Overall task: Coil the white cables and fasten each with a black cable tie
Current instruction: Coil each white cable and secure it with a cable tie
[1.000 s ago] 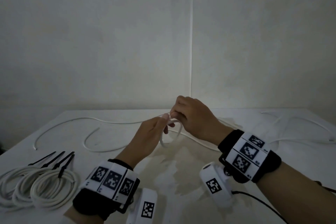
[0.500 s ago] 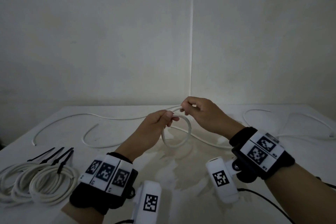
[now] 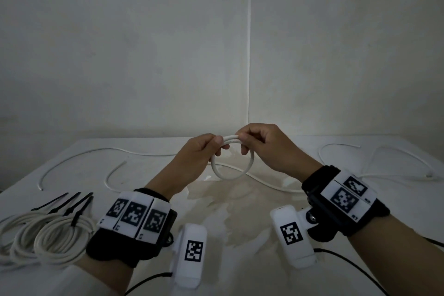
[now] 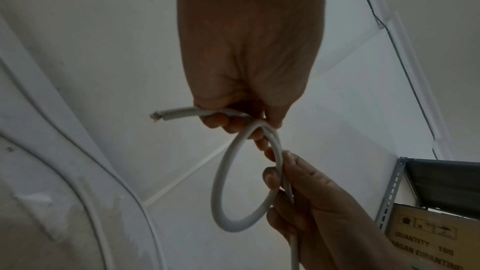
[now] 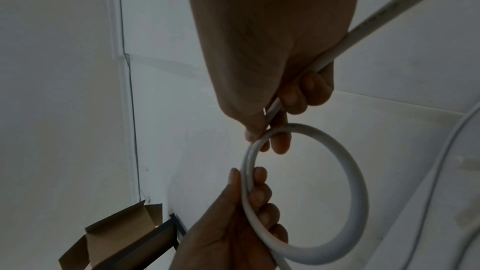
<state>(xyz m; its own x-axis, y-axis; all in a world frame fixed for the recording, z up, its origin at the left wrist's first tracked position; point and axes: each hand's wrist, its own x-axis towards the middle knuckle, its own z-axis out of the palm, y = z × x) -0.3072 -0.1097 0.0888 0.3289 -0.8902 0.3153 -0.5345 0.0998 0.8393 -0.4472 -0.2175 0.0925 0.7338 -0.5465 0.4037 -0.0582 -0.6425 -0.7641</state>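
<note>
White bench (image 3: 240,218) under me. Three coiled cables (image 3: 48,238) at 8 o'clock, each tied with black cable ties (image 3: 79,206). Loose cable (image 3: 144,154) trails across the far bench, 10 to 2 o'clock. My left hand (image 3: 192,161) and right hand (image 3: 269,149) hold one small white loop (image 3: 231,170) above bench centre, 12 o'clock. Both hands' fingers pinching the loop top, touching side by side; cut end (image 4: 158,116) sticks out past my left fingers (image 4: 228,122).
</note>
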